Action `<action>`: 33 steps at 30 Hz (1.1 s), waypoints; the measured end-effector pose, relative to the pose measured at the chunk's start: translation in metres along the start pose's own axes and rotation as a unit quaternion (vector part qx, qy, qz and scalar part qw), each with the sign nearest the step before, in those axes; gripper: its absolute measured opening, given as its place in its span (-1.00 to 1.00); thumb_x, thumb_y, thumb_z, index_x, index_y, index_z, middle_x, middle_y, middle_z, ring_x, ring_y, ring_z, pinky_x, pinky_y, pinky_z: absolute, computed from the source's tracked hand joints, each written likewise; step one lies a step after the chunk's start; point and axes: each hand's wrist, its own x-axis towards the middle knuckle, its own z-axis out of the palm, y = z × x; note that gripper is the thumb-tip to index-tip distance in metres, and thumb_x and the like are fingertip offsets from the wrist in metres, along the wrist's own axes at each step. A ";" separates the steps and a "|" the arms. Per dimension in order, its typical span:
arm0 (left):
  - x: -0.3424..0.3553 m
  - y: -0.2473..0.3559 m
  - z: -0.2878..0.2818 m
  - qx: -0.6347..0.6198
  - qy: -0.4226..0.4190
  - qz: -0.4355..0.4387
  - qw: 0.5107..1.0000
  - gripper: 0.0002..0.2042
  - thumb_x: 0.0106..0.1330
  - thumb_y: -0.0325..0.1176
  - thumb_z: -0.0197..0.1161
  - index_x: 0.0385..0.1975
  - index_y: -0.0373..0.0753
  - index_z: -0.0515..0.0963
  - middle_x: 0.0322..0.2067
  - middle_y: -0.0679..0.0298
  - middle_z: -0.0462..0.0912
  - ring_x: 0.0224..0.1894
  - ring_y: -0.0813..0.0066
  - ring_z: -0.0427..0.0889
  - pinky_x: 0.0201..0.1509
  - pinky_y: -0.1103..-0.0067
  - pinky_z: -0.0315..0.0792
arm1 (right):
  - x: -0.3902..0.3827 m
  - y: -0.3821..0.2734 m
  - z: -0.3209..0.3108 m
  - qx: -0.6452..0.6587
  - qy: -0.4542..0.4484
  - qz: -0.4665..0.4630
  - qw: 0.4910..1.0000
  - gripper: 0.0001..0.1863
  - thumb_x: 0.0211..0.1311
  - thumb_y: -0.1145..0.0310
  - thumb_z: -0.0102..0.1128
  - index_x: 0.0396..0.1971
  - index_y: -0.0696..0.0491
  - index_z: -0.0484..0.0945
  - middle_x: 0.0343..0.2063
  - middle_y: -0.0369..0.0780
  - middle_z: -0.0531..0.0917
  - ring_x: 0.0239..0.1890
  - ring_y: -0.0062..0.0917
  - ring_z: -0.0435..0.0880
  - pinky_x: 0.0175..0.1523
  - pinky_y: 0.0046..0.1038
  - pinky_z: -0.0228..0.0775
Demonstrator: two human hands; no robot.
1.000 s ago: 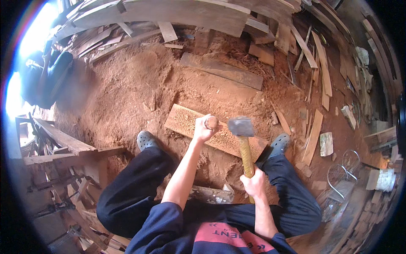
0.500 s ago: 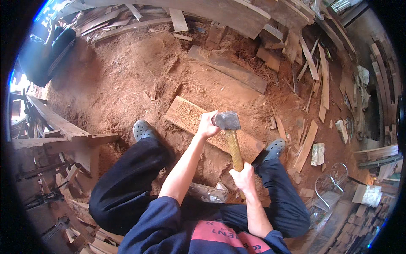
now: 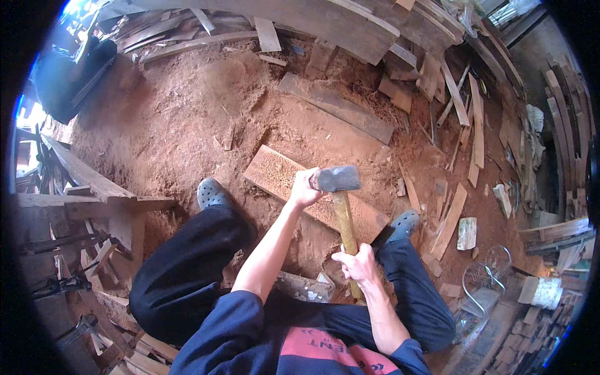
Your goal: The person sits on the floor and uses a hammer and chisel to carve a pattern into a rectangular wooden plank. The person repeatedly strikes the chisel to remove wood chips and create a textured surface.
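A hammer (image 3: 345, 215) with a heavy, block-shaped grey metal head and a yellowish wrapped handle is held between my two hands. My left hand (image 3: 305, 189) is closed on the left end of the head, hiding that end's shape. Lower down, my right hand (image 3: 360, 264) wraps round the handle, its thumb side toward the left. Beneath the hammer a wide plank (image 3: 272, 167), strewn with wood chips, lies slantwise on the reddish ground between my feet.
A second board (image 3: 337, 107) lies beyond. Timber scraps (image 3: 456, 212) litter the right side, near a wire rack (image 3: 487, 275). At left stands a wooden frame (image 3: 94, 203). Planks are stacked along the far edge (image 3: 325, 28). Another person's dark-clothed leg (image 3: 75, 81) shows at upper left.
The hammer's head has turned slightly and shifted a little to the right. My right hand has moved slightly down the handle, its fingers shifting; both hands keep hold.
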 end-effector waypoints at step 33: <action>-0.004 0.000 0.007 0.044 -0.023 -0.029 0.998 -0.81 -0.26 -0.36 0.26 -0.64 -0.27 0.43 -0.70 0.23 0.46 -0.64 0.47 0.44 -0.50 0.56 0.32 | -0.031 -0.044 -0.015 0.212 0.171 -0.354 0.895 -0.81 -0.03 0.68 -0.06 -0.52 0.05 0.22 -0.73 -0.31 0.34 -0.79 -0.65 0.30 -0.66 -0.59 0.23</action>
